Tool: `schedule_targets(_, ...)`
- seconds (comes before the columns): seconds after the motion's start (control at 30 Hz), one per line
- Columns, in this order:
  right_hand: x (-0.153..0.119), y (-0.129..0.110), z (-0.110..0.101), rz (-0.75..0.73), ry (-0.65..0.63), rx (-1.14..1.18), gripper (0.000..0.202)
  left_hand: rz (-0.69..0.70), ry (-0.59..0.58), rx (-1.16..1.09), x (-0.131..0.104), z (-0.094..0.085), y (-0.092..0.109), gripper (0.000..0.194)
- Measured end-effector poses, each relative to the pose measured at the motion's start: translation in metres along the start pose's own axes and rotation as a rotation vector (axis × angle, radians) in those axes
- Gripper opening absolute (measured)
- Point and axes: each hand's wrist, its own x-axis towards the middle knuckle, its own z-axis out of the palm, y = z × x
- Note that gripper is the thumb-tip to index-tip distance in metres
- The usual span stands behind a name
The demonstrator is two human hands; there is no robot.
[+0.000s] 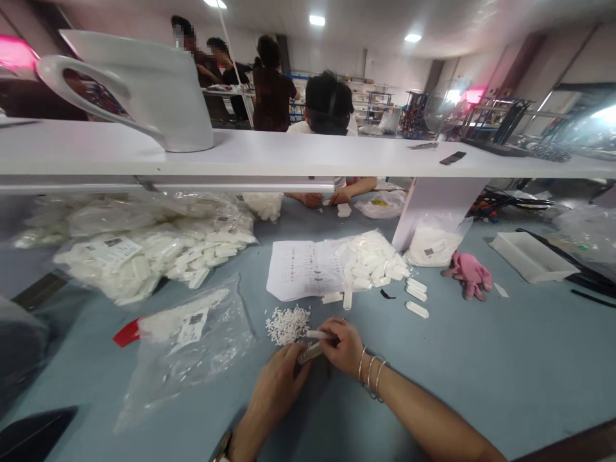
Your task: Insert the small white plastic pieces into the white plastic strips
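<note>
At the front middle of the blue-grey table, my left hand (282, 375) is closed on a long pale plastic piece (310, 352). My right hand (342, 346) pinches a white strip (319, 334) just above that piece, the two nearly touching. A heap of small white pellets (287, 325) lies right behind my left hand. Beyond my hands, a pile of white plastic parts (373, 260) spills from a clear bag beside a printed sheet (303, 269). Several loose white parts (416, 309) lie right of the pile.
A clear bag (206, 340) with a red piece (126, 332) lies left, bags of white parts (120, 263) behind it. A pink glove (469, 274) and white tray (532, 256) are right. A shelf (289, 154) holding a white pitcher (163, 90) crosses above; a person's hands (332, 196) work beyond.
</note>
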Motion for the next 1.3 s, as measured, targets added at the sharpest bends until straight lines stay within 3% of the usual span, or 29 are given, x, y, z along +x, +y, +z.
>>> schedule_targets(0.33, -0.0044, -0.0052, -0.0002, -0.041, -0.118, 0.033, 0.019, 0.017, 0.097, -0.277, 0.0067, -0.0042, 0.0044, 0.02)
schedule_targets(0.57, -0.0022, -0.0029, -0.0044, 0.029, -0.103, 0.105, 0.028, -0.247, 0.052, -0.389, 0.008, -0.0018, 0.0002, 0.021)
schedule_targets(0.8, -0.0007, -0.0011, -0.0047, 0.16, -0.156, 0.246, 0.027, -0.251, 0.068, -0.423, 0.0087, -0.0024, 0.0019, 0.022)
schedule_targets(1.3, 0.0009, -0.0093, -0.0027, 0.246, -0.173, 0.294, 0.021, -0.196, 0.079, -0.332, 0.0057, -0.0015, 0.0081, 0.013)
